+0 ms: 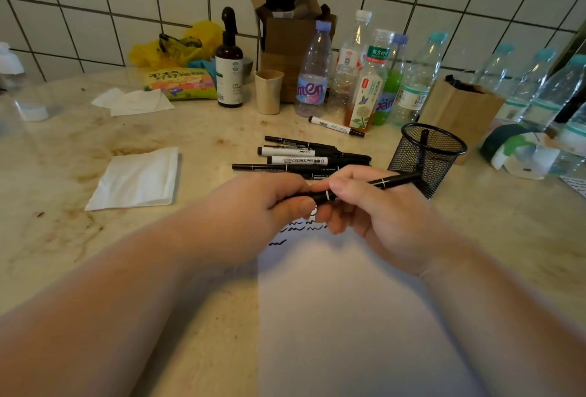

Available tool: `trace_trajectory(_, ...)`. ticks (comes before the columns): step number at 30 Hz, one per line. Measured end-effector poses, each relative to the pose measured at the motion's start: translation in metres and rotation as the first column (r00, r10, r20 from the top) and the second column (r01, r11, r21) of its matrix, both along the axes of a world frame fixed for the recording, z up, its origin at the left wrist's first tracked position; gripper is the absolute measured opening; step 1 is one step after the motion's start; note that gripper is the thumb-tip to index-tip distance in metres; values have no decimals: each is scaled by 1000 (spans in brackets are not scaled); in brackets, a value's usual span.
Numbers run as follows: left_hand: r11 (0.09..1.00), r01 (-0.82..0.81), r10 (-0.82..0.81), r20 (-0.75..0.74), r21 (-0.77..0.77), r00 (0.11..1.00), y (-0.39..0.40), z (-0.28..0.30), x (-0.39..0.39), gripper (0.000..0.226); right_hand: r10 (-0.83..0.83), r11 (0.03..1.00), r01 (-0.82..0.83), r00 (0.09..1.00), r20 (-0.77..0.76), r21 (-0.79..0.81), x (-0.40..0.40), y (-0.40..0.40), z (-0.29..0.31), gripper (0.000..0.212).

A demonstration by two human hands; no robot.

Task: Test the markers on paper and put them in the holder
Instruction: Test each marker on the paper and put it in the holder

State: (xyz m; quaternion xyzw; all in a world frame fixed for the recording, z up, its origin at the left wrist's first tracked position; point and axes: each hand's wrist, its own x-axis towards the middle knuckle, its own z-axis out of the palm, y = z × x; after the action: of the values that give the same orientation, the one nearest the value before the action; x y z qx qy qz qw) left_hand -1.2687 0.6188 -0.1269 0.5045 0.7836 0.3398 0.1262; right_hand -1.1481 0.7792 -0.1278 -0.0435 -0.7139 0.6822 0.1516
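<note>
Markers (304, 158) wait in a loose pile on the table (196, 269), just behind our hands and beside the mesh holder (426, 158), so each can be picked up, tried and dropped in without much reaching. One more marker with a white barrel (336, 126) lies apart, nearer the bottles (364, 73) at the back.

We hold a thin black marker (390, 180) level above the top of the paper (348, 317), and both hands share it for a reason. Our left hand (263, 203) has its grip curled round the left end, while our right hand (374, 206) pinches the barrel with thumb and fingers, the far end pointing out towards the holder. That two-handed hold suits pulling a cap off or pushing one on; we cannot tell which, since the left fingers hide that end.

Several wavy black test strokes (304, 225) sit on the sheet right under our hands, so we judge testing is under way. At least one dark marker stands inside the holder, and most of the pile remains outside.

A folded tissue (136, 178) lies well to the left, clear of the work.
</note>
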Motion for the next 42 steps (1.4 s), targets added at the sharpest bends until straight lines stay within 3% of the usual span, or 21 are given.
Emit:
trace_trajectory(2,998,58,-59,90,15,994,-3,4,1,16,-3,999,4,1000,-30,47,3,0,2,15)
trace_trajectory(6,989,145,-142,217,2,966,-7,13,-1,18,38,988,-32,998,-40,153,5,0,3,24)
trace_trajectory(10,978,204,-185,298,-33,937,-18,18,-10,25,-26,995,35,995,-92,99,9,3,9,29)
trace_trajectory(13,1000,-14,8,256,22,967,-19,15,-20,32,-156,985,160,987,-48,69,12,15,6,29)
trace_trajectory(17,974,-229,228,44,1,973,-6,6,-17,28,-122,991,113,982,144,74,4,0,-4,15)
trace_trajectory(20,972,-221,212,-108,-77,971,-4,2,-13,24,-133,990,117,968,214,84,-1,-7,-7,17)
trace_trajectory(27,968,-216,188,-199,-128,962,-1,-4,-13,26,-150,984,124,961,232,126,-2,-8,-7,24)
trace_trajectory(34,968,-216,187,-212,-126,959,0,-6,-14,28,-150,978,108,959,239,180,-1,-9,-6,31)
trace_trajectory(42,966,-231,210,-165,-115,964,-1,-5,-15,33,-209,969,165,944,254,183,-1,-6,-8,20)
